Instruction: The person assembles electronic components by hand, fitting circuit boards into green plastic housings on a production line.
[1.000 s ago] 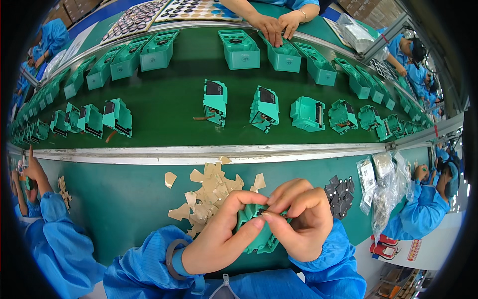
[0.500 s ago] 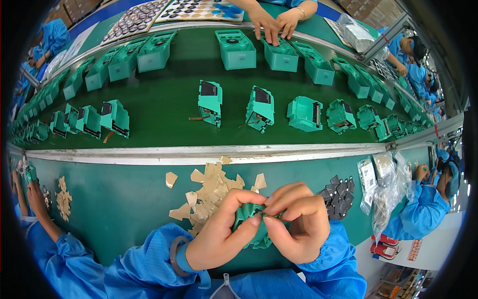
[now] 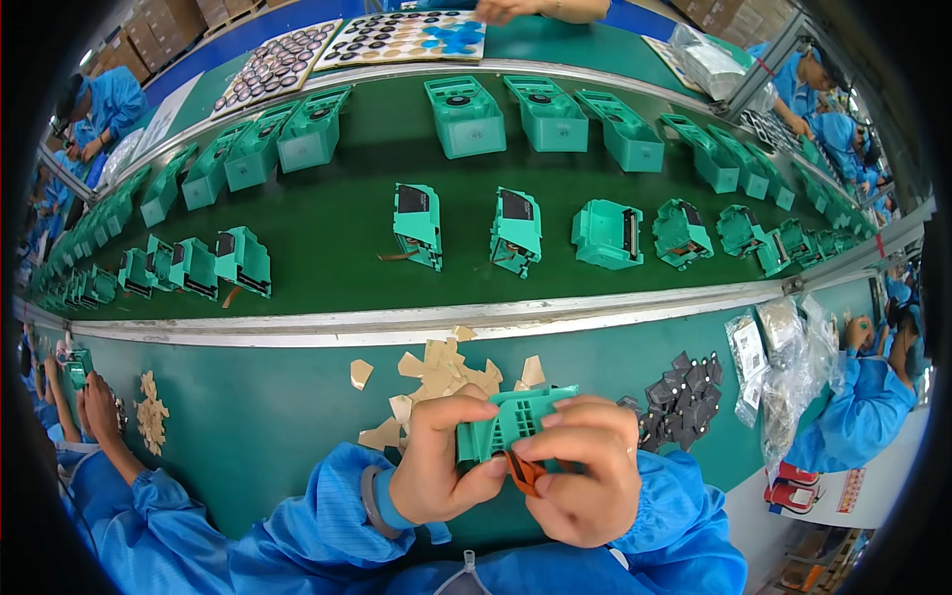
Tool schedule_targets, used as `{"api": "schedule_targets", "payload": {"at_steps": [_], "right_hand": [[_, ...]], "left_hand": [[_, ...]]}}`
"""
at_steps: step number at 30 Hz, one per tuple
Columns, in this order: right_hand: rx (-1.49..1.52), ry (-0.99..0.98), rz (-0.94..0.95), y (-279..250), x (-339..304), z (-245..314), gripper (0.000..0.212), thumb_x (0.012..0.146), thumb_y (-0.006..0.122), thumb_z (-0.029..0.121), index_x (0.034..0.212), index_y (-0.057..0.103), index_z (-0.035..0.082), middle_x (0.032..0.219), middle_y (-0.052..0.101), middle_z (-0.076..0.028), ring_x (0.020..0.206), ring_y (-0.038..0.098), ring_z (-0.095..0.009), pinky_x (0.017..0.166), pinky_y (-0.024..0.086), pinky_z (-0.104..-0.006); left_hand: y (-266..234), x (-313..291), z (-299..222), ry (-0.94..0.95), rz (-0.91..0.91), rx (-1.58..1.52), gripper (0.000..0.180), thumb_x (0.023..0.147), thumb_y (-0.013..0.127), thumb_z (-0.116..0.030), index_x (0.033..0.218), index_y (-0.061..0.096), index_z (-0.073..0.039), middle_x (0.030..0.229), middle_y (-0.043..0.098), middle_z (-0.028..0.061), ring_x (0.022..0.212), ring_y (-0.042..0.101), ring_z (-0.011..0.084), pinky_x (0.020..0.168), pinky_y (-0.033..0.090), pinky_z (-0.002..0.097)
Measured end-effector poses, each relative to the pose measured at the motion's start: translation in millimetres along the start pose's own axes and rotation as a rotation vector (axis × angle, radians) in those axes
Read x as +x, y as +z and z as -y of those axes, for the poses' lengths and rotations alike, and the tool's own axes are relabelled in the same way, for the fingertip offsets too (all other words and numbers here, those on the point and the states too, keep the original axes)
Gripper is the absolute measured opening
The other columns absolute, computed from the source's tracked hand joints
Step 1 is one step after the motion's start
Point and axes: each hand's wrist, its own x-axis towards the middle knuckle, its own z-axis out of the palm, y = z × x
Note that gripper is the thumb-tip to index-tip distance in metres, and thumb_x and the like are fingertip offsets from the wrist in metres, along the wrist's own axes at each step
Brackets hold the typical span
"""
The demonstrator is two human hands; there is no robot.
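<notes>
A small green plastic housing with a ribbed, slotted face is held up in front of me. My left hand grips its left side, with the thumb at the lower edge. An orange-brown ribbon cable hangs from the bottom of the housing. My right hand is closed around the cable at the right side, its upper fingers against the housing. Right behind the hands lies a loose heap of tan cut pieces, partly hidden by my left hand.
Black pieces are piled to the right, beside clear plastic bags. Past a metal rail, a green conveyor carries rows of green housings. Co-workers sit at both sides; a person's hand shows across the belt.
The housing has been turned so its ribbed face shows, and the orange ribbon cable has come into sight at my right fingers. Across the belt, the person's hands have left a green housing.
</notes>
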Motion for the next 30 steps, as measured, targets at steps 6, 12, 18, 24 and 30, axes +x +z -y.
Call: {"api": "schedule_targets", "payload": {"at_steps": [6,12,18,24,30], "right_hand": [[-0.227,-0.167,-0.228,21,-13,2,0.02,0.059,0.066,0.008,0.072,0.057,0.02,0.094,0.056,-0.005,0.097,0.044,-0.028,0.078,0.046,-0.0469],[-0.319,-0.279,-0.384,25,-16,-9,0.024,0.058,0.062,0.01,0.066,0.055,0.032,0.094,0.052,-0.002,0.101,0.039,-0.03,0.08,0.044,-0.0532],[0.02,0.204,0.094,-36,12,13,0.029,0.061,0.077,0.013,0.081,0.057,0.011,0.106,0.048,-0.014,0.102,0.042,-0.032,0.086,0.039,-0.0431],[0.497,0.523,0.103,-35,11,-3,0.031,0.065,0.075,0.004,0.082,0.05,0.007,0.1,0.053,-0.01,0.092,0.047,-0.026,0.081,0.036,-0.0368],[0.62,0.605,0.116,-38,11,-8,0.027,0.069,0.071,0.001,0.079,0.047,0.008,0.097,0.053,-0.008,0.088,0.048,-0.023,0.079,0.035,-0.0346]], "left_hand": [[-1,4,5,0.098,0.068,-0.069,0.05,0.076,0.069,-0.01,0.116,0.039,-0.005,0.085,0.05,0.0138,0.068,0.048,0.0176,0.059,0.039,0.0312],[-7,5,5,0.116,0.099,-0.048,0.053,0.074,0.071,-0.012,0.117,0.041,-0.006,0.09,0.051,0.0156,0.074,0.051,0.0201,0.063,0.04,0.0334],[-4,5,4,0.106,0.117,-0.037,0.054,0.073,0.072,-0.01,0.117,0.041,-0.006,0.094,0.053,0.0173,0.078,0.052,0.0229,0.065,0.042,0.0351],[1,9,11,0.205,0.254,0.054,0.055,0.07,0.074,-0.007,0.114,0.04,-0.011,0.086,0.052,0.0175,0.065,0.053,0.0281,0.051,0.041,0.0333],[10,16,10,0.302,0.219,0.111,0.039,0.072,0.073,-0.008,0.097,0.043,-0.008,0.08,0.05,0.0186,0.058,0.05,0.0261,0.045,0.039,0.0323]]}}
